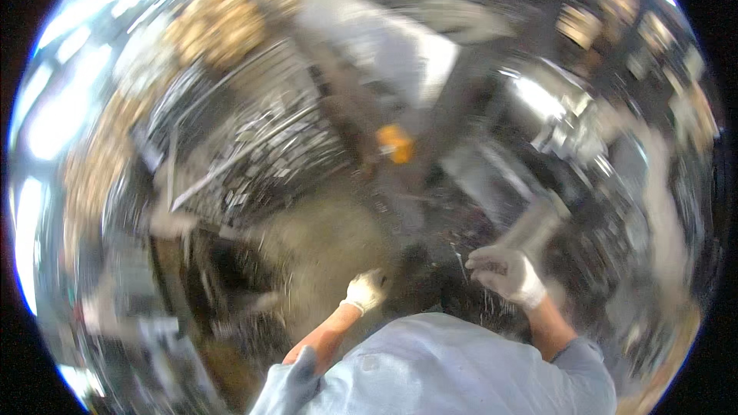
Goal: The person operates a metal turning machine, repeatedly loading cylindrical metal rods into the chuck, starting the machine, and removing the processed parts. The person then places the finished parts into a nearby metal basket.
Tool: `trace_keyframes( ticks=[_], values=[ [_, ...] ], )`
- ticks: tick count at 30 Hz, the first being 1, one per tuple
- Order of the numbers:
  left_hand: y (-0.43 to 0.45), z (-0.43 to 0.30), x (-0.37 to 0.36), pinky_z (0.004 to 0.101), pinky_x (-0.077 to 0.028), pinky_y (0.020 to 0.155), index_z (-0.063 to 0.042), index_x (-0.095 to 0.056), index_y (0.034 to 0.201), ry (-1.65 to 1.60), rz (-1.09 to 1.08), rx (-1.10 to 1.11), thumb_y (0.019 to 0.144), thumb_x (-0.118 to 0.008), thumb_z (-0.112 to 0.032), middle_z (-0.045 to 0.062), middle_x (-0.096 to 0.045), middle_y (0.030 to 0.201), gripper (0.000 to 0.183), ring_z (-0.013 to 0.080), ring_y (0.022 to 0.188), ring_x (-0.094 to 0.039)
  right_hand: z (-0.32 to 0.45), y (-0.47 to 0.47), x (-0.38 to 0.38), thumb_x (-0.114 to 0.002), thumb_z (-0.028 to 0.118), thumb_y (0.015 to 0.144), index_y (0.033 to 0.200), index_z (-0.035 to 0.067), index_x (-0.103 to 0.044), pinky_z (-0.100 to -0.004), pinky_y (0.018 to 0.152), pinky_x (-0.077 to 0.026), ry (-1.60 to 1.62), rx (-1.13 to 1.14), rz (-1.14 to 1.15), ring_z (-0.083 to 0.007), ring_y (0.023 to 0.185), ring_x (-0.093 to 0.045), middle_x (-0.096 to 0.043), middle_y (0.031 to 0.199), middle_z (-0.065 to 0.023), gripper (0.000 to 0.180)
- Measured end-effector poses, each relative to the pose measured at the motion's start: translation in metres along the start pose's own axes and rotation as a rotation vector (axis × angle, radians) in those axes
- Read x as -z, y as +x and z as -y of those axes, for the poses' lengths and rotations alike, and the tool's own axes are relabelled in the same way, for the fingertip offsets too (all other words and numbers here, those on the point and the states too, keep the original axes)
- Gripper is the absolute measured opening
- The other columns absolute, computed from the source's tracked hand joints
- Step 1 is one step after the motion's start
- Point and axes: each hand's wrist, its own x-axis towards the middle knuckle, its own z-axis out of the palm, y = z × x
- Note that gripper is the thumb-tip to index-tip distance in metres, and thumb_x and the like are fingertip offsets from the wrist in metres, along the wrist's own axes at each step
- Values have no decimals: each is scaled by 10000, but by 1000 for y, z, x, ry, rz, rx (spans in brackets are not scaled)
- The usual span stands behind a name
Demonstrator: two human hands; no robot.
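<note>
My left hand [368,289], in a white work glove, hangs in front of my body over a tan-grey floor patch [328,236]. Its fingers are blurred, and I cannot tell whether anything is in them. To the right, my right hand [510,275] wears a similar glove with a greyish palm side. Its fingers are loosely curved and apart, with no held thing visible. Just beyond it a pale, blurred bar-like piece [533,225] slants upward. Dark, smeared ground lies between the two hands.
A metal-framed bin [271,138] full of small metal parts is at the left. An orange object [395,144] sits ahead, below a large pale panel [392,40]. Shiny machinery [571,121] is at the right. Tan piled sacks or bundles [216,23] stand far left.
</note>
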Motion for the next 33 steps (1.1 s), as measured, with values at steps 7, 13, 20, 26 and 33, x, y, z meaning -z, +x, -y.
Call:
trace_keyframes(
  ticks=[7,13,20,26,33],
  values=[
    [-247,210,-114,466,-550,1031,-175,-754,1270,-419,-159,1014,933,-624,-428,177,-747,1272,440,404,1221,-690,-72,160,-165,-748,160,891,1277,-10,-703,-348,933,-605,-507,30,554,-249,1046,-785,-802,1119,-182,424],
    [-418,210,-272,467,-586,882,-39,-754,1178,-920,-667,1633,946,-646,-283,209,-789,1064,353,383,1003,-761,-76,252,-305,-736,229,881,1172,-17,-755,-378,910,-598,-770,192,855,-304,1027,-782,-803,1094,-193,381],
    [-499,118,-347,400,-546,710,-4,-778,1016,-1073,-1526,1912,938,-698,-239,114,-772,871,259,217,775,-708,-115,308,-403,-741,169,855,1153,-9,-791,-366,739,-615,-988,128,1089,-239,797,-779,-806,1011,-200,350],
    [-586,117,-387,427,-539,841,69,-752,1042,-624,-1616,2231,981,-615,-315,200,-781,952,411,285,852,-683,-233,381,-429,-701,280,881,1156,33,-789,-393,939,-587,-1338,450,1216,-324,1082,-762,-794,1126,-187,380],
    [-674,111,-405,468,-604,853,40,-683,1236,-299,-1622,3210,1102,-499,-317,218,-766,1138,423,355,1016,-746,-227,410,-479,-708,235,860,1049,70,-806,-432,813,-613,-1322,577,1289,-303,914,-767,-793,1032,-141,269]
  ],
)
